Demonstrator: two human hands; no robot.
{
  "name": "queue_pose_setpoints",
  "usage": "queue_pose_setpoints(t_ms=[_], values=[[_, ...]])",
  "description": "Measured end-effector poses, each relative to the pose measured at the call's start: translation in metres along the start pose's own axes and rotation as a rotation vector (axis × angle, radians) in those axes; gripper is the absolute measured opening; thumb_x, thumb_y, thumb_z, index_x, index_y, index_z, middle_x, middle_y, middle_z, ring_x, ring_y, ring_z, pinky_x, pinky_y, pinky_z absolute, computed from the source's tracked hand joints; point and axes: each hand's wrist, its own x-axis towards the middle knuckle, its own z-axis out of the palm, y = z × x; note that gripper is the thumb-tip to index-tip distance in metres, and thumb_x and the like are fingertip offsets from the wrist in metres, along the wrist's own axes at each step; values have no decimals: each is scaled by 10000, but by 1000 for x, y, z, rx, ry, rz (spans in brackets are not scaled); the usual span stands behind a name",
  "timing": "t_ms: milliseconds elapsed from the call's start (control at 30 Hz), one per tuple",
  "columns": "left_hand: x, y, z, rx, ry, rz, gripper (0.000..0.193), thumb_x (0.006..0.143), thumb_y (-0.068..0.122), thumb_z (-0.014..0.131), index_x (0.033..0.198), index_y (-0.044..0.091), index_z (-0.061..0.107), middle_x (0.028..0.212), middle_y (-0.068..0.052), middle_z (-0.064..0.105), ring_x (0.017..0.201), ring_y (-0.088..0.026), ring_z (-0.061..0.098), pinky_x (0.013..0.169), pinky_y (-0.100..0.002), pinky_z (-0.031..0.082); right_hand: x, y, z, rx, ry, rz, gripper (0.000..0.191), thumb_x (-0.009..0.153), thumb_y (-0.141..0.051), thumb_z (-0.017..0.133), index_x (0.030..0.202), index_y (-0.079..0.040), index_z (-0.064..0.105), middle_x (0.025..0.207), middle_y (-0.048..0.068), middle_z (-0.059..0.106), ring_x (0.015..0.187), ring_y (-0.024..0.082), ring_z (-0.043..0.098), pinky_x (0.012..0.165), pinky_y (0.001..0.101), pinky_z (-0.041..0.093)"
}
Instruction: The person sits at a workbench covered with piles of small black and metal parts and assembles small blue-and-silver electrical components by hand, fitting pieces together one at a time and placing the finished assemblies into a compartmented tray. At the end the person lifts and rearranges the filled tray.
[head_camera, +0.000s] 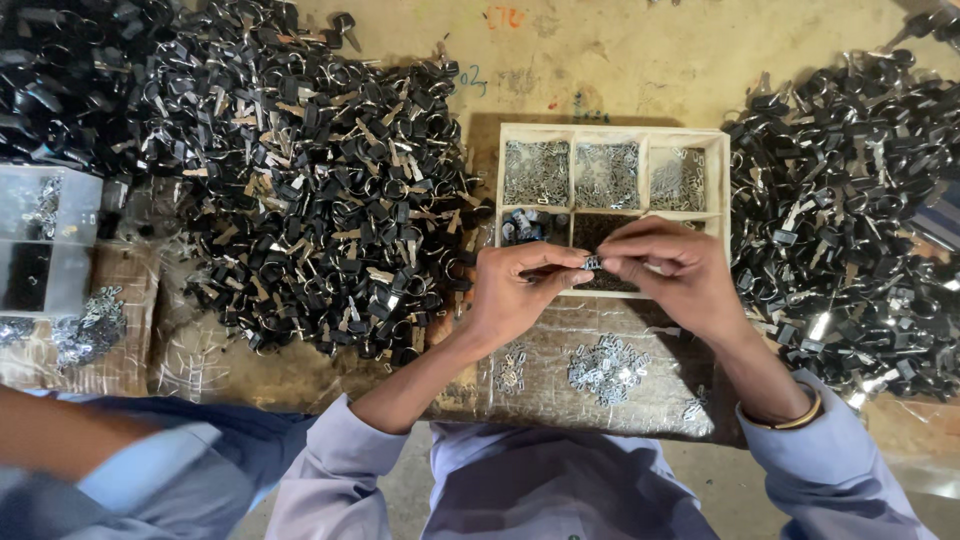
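Note:
My left hand (520, 292) and my right hand (672, 270) meet over the front of a wooden compartment tray (722, 180). Between their fingertips they pinch one small black and silver metal part (593, 263). The tray's three rear compartments hold several small silver metal pieces (608, 175). A front left compartment holds bluish parts (524, 226). Below my hands a loose heap of small silver pieces (608, 362) lies on a plastic-covered board.
A big pile of black key-like parts (310, 190) fills the table's left side, and another pile (850, 220) fills the right. A clear plastic box (45, 235) stands at far left. Another person's sleeve (130, 470) shows at bottom left.

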Motion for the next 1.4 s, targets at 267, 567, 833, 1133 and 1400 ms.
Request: queue_pose_setpoints(t_ms=[267,567,833,1133,1400], values=[[-2,-7,1,-49,-3,6,161,889,17,800,1045,25,765,1068,-122,790,977,-207,801,870,-306,688,-4,8,1,-28,271,50,141,927,85,768,1044,8,751,1104,114,708,825,120,658,638,230,538],[-1,-7,0,-26,-9,4,158,879,34,812,1032,38,772,1041,-115,796,948,-193,804,842,-303,690,-3,19,2,478,-38,188,187,931,104,668,1083,20,738,1126,135,690,924,166,689,798,310,607],[-1,0,0,-51,-3,-13,149,880,11,803,1025,24,776,1037,-110,798,929,-178,800,834,-290,686,-3,11,3,366,-37,138,174,933,104,673,1079,28,727,1135,125,684,924,169,710,808,293,612],[-1,5,-1,-38,-2,1,147,871,2,815,1010,0,770,1036,-120,796,934,-174,792,832,-281,671,-4,-3,1,0,-18,-26,181,943,77,680,1103,12,736,1142,117,709,957,168,715,791,276,618],[0,2,-1,-50,-8,12,149,871,-8,812,1013,5,772,1032,-121,794,937,-174,794,823,-277,684,-5,1,2,126,-62,-20,177,970,78,644,1118,19,721,1171,115,661,963,162,720,808,280,629]])
